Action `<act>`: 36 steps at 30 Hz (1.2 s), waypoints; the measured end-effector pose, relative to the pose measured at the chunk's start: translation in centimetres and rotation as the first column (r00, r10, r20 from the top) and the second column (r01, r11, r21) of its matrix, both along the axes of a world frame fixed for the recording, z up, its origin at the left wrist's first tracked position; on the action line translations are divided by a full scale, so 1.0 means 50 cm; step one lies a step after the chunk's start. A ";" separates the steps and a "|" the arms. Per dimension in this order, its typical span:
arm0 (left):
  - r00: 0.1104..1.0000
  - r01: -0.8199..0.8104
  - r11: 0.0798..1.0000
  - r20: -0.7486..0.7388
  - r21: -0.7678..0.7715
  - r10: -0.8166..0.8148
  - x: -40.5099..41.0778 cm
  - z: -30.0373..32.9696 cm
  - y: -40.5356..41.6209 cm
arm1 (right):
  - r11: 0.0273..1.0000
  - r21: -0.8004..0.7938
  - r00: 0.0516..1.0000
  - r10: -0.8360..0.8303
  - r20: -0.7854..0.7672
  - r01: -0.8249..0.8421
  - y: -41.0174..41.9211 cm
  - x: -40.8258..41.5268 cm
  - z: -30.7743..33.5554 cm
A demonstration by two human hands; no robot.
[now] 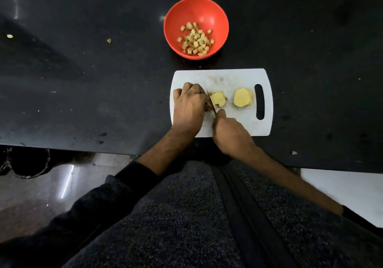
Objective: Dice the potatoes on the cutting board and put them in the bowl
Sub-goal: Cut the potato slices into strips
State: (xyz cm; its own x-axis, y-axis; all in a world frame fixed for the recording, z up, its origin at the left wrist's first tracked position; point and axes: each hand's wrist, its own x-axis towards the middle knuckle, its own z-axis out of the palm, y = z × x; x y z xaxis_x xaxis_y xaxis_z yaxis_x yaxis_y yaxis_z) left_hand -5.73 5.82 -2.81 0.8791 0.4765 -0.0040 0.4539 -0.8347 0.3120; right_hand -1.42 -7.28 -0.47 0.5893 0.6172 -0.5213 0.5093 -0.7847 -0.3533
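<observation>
Potato slices (218,99) lie mid-board on the white cutting board (234,77) at the counter's (83,81) near edge, steadied by the left hand (189,104) with curled fingers. The right hand (230,135) grips a knife (211,102) cutting them. More slices (243,97) sit by the board's handle slot. Diced potato (195,39) fills the red bowl (215,10) beyond the board's far edge.

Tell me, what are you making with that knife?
A person is dicing potato on a white cutting board. The right hand holds the knife and cuts into a stack of potato slices, while the left hand rests curled beside the blade. More slices wait near the board's handle. The red bowl already holds a pile of potato cubes.
</observation>
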 end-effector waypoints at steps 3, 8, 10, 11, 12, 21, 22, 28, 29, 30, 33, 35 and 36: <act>1.000 -0.006 1.000 0.010 0.004 0.006 0.000 0.000 -0.004 | 1.000 -0.021 1.000 0.008 -0.016 -0.009 -0.004 0.002 0.004; 1.000 0.002 1.000 0.013 0.005 -0.002 -0.004 -0.003 -0.003 | 0.997 -0.071 0.998 0.032 -0.059 -0.036 -0.041 -0.017 0.010; 1.000 0.005 1.000 0.013 0.011 -0.005 -0.004 -0.006 -0.004 | 0.995 -0.091 0.997 0.020 -0.073 -0.027 -0.062 -0.023 0.009; 1.000 0.006 1.000 0.010 0.013 -0.006 -0.005 -0.006 -0.005 | 0.995 -0.098 0.997 0.021 -0.075 -0.028 -0.071 -0.025 0.008; 1.000 0.007 1.000 0.007 0.008 -0.007 -0.006 -0.006 -0.005 | 0.994 -0.102 0.997 0.027 -0.067 -0.034 -0.078 -0.026 0.009; 0.996 -0.082 0.990 0.019 -0.114 0.085 -0.032 0.005 0.011 | 0.992 0.100 0.987 0.066 0.150 -0.081 -0.054 -0.005 0.043; 0.994 -0.106 0.987 0.024 -0.125 0.110 -0.036 0.006 0.017 | 0.991 0.103 0.985 0.072 0.155 -0.089 -0.046 -0.004 0.039; 0.993 -0.116 0.967 -0.021 -0.226 0.115 -0.056 0.010 0.060 | 0.986 0.125 0.982 0.088 0.167 -0.110 -0.013 -0.003 0.021; 0.996 -0.091 0.960 -0.031 -0.264 0.086 -0.057 0.011 0.067 | 0.985 0.129 0.983 0.089 0.161 -0.111 -0.010 -0.002 0.019; 0.998 -0.057 0.956 -0.045 -0.286 0.046 -0.058 0.012 0.074 | 0.986 0.130 0.984 0.088 0.153 -0.108 -0.007 -0.002 0.018; 0.987 0.074 0.954 -0.116 -0.291 -0.112 -0.059 0.013 0.100 | 0.990 0.116 0.988 0.066 0.137 -0.082 -0.001 -0.004 0.013; 0.965 0.168 0.952 -0.153 -0.256 -0.211 -0.059 0.011 0.117 | 0.994 0.091 0.991 0.050 0.121 -0.061 0.003 -0.005 0.012; 0.954 0.215 0.951 -0.163 -0.222 -0.253 -0.057 0.010 0.124 | 0.995 0.080 0.993 0.043 0.114 -0.052 0.004 -0.005 0.011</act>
